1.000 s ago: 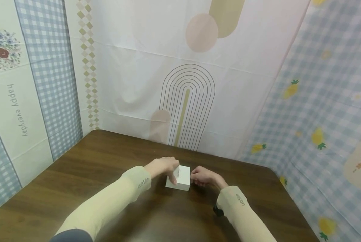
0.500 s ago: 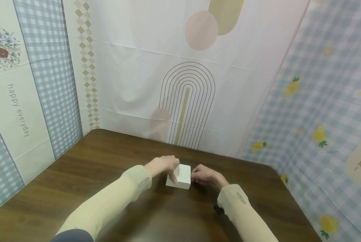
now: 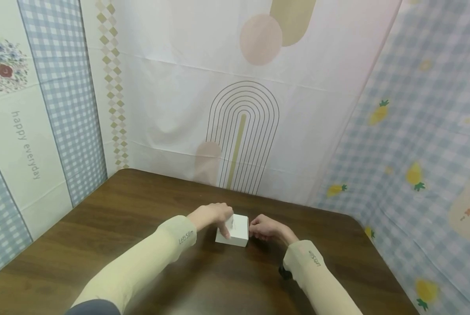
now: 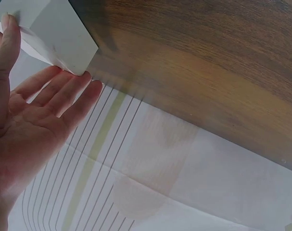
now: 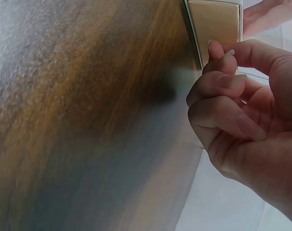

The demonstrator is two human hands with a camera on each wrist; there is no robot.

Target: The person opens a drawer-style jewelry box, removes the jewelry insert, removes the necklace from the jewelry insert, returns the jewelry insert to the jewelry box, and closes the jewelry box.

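Note:
A small white box (image 3: 239, 227) with faint print on top lies on the dark wooden table. My left hand (image 3: 213, 215) holds its left part from above, thumb at the near side. In the left wrist view, the fingers (image 4: 59, 94) lie along the far side of the box (image 4: 64, 36). My right hand (image 3: 267, 228) is at the right end, fingers curled. In the right wrist view, thumb and index fingertips (image 5: 222, 60) pinch right at the tan cardboard end (image 5: 215, 24), framed by white edges. What sits between those tips is hidden.
The wooden table (image 3: 148, 192) has rounded far corners. Behind it hangs a white patterned cloth (image 3: 172, 109), with blue checked cloths (image 3: 400, 144) at the sides. Pale yellow sleeves (image 3: 140, 262) cover both forearms, and a black object (image 3: 284, 272) shows under the right cuff.
Both hands keep their places on the box. A thin line now shows along the box's right edge beside the right fingertips. The view shifts slightly.

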